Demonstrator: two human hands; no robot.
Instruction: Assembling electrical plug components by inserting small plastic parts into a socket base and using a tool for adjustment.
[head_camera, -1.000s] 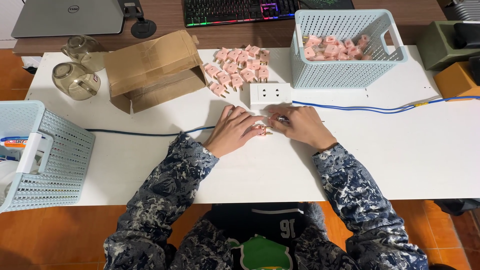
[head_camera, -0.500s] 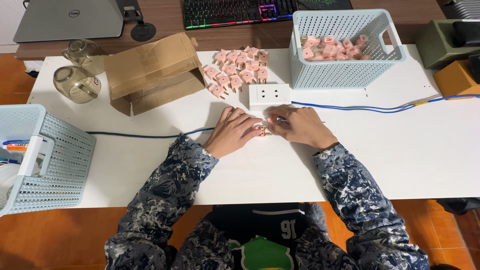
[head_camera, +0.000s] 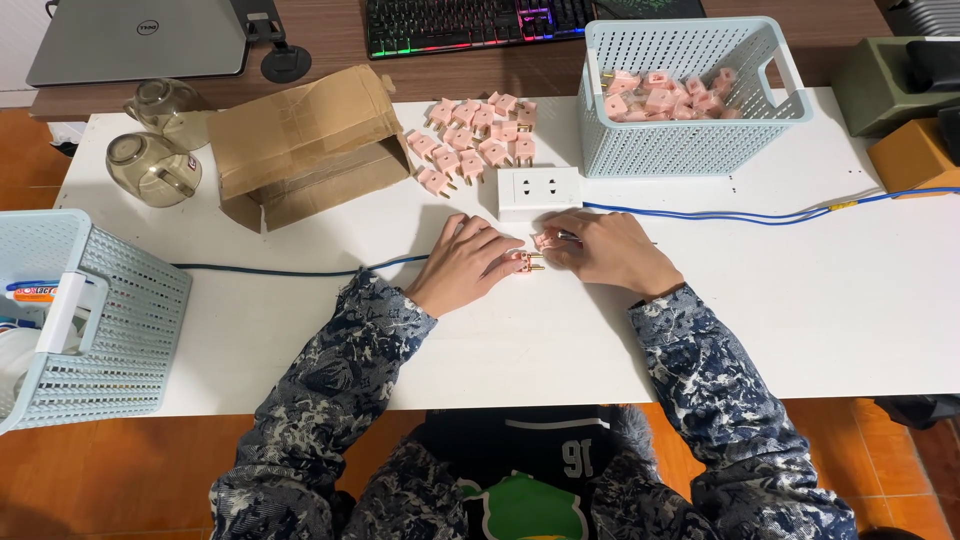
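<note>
My left hand (head_camera: 465, 265) and my right hand (head_camera: 605, 250) rest close together on the white table (head_camera: 800, 300), just in front of a white socket block (head_camera: 540, 188). Between their fingertips lies a small pink plug adapter (head_camera: 530, 260) with brass pins; the left fingers pinch it, and the right fingers pinch a second pink piece (head_camera: 546, 240) beside it. Behind the socket block several pink adapters (head_camera: 470, 145) lie in rows. More of them fill a pale blue basket (head_camera: 690, 140) at the back right.
A blue cable (head_camera: 760, 215) runs right from the socket block, another leaves left. An open cardboard box (head_camera: 305, 150), two glass jugs (head_camera: 155, 165), a second pale blue basket (head_camera: 90, 310) at the left edge, a laptop (head_camera: 140, 40) and a keyboard (head_camera: 470, 20) surround the area.
The hands have stayed in place; only the fingers shifted slightly around the small pink pieces between them.
</note>
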